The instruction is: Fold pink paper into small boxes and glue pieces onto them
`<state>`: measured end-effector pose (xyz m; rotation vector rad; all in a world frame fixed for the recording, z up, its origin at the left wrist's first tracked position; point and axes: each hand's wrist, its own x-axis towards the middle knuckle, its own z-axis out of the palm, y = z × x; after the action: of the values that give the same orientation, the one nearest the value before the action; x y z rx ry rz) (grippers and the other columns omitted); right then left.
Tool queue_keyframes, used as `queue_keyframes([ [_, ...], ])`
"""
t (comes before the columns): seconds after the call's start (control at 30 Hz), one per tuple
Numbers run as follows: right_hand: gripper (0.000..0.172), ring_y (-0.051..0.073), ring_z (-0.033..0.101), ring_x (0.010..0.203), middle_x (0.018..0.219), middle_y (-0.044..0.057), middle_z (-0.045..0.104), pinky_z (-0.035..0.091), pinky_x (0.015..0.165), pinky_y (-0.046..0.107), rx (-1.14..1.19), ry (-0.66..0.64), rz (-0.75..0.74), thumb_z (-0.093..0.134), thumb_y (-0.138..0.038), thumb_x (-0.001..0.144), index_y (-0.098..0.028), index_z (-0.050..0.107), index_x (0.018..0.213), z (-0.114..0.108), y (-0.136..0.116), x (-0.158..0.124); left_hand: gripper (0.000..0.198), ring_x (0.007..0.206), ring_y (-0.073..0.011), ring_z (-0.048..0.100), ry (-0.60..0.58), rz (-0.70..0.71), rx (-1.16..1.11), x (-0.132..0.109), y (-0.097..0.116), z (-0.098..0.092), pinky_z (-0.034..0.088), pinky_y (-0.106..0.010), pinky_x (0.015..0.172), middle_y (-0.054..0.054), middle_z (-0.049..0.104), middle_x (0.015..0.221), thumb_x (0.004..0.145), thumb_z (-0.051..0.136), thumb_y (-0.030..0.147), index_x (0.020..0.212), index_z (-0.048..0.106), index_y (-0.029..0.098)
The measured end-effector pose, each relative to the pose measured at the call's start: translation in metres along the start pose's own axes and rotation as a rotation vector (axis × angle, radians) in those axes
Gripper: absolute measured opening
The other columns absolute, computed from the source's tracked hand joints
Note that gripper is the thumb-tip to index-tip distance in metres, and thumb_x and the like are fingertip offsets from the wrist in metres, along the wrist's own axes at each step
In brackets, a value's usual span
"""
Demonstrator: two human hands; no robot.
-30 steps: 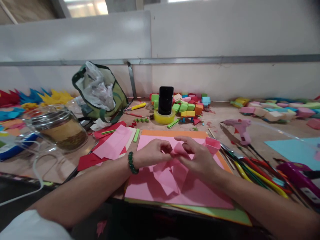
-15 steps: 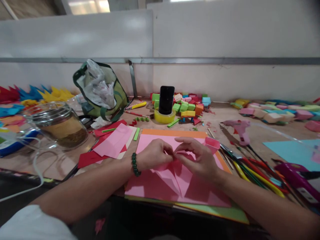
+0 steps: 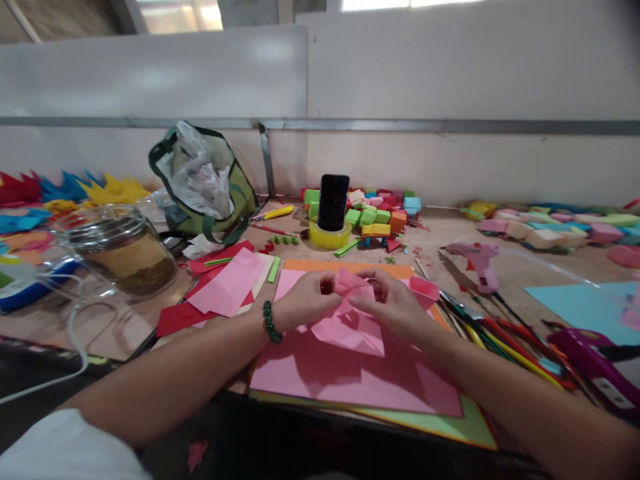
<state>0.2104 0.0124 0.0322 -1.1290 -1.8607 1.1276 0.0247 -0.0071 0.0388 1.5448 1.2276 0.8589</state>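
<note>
Both my hands grip one folded piece of pink paper (image 3: 350, 327) just above a stack of pink, orange and green sheets (image 3: 350, 380). My left hand (image 3: 305, 301), with a green bead bracelet on the wrist, pinches the paper's left side. Its right side is pinched by my right hand (image 3: 395, 305). The fingers of both hands are curled closed on the paper. A small folded pink piece (image 3: 425, 288) lies on the sheets just right of my right hand.
A phone (image 3: 333, 201) stands in a yellow tape roll behind the sheets, with several coloured paper boxes (image 3: 380, 213) beyond. A glass jar (image 3: 120, 252) and a green bag (image 3: 200, 183) sit at the left. A pink glue gun (image 3: 477, 257) and coloured sticks (image 3: 505, 333) lie at the right.
Both hands have lifted the pink paper a little and brought it away from me. Its hanging flaps have been gathered up into a more compact folded shape.
</note>
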Motion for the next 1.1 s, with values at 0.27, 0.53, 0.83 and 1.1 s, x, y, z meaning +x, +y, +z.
queue_keyframes([
  [0.27, 0.029, 0.008, 0.046, 0.052, 0.063, -0.003, 0.055, 0.038, 0.048, 0.022, 0.191, 0.083, 0.037, 0.071, -0.042, 0.07, -0.016, 0.058, 0.073, -0.004, -0.003, 0.002, 0.014, 0.056, -0.007, 0.042, 0.183, -0.011, -0.105, 0.003, 0.011, -0.001, 0.034, -0.018, 0.051, 0.003, 0.053, 0.063, 0.059, 0.051, 0.01, 0.07, 0.059, 0.011],
  [0.53, 0.02, 0.012, 0.05, 0.058, 0.065, 0.001, 0.058, 0.042, 0.053, 0.025, 0.04, 0.101, -0.067, 0.065, -0.036, 0.075, -0.018, 0.059, 0.071, 0.002, -0.008, -0.006, 0.017, 0.055, -0.0067, 0.045, 0.122, -0.012, -0.252, 0.002, 0.004, 0.004, 0.036, -0.017, 0.05, 0.0, 0.059, 0.066, 0.057, 0.055, 0.01, 0.073, 0.063, 0.009],
  [0.83, 0.019, 0.012, 0.05, 0.06, 0.068, -0.001, 0.057, 0.04, 0.052, 0.024, -0.016, 0.06, -0.074, 0.067, -0.033, 0.072, -0.018, 0.06, 0.081, 0.003, -0.009, -0.003, 0.014, 0.054, -0.0083, 0.046, 0.045, 0.122, -0.133, -0.003, -0.001, 0.01, 0.037, -0.019, 0.051, 0.001, 0.057, 0.058, 0.063, 0.058, 0.017, 0.069, 0.069, 0.011],
  [1.1, 0.026, 0.012, 0.051, 0.06, 0.069, -0.001, 0.057, 0.041, 0.053, 0.024, -0.003, 0.068, -0.069, 0.071, -0.038, 0.07, -0.017, 0.06, 0.081, -0.001, -0.001, 0.002, 0.015, 0.057, -0.009, 0.049, 0.033, 0.08, -0.137, -0.001, -0.004, 0.008, 0.039, -0.02, 0.056, 0.001, 0.059, 0.061, 0.069, 0.059, 0.024, 0.068, 0.067, 0.011],
])
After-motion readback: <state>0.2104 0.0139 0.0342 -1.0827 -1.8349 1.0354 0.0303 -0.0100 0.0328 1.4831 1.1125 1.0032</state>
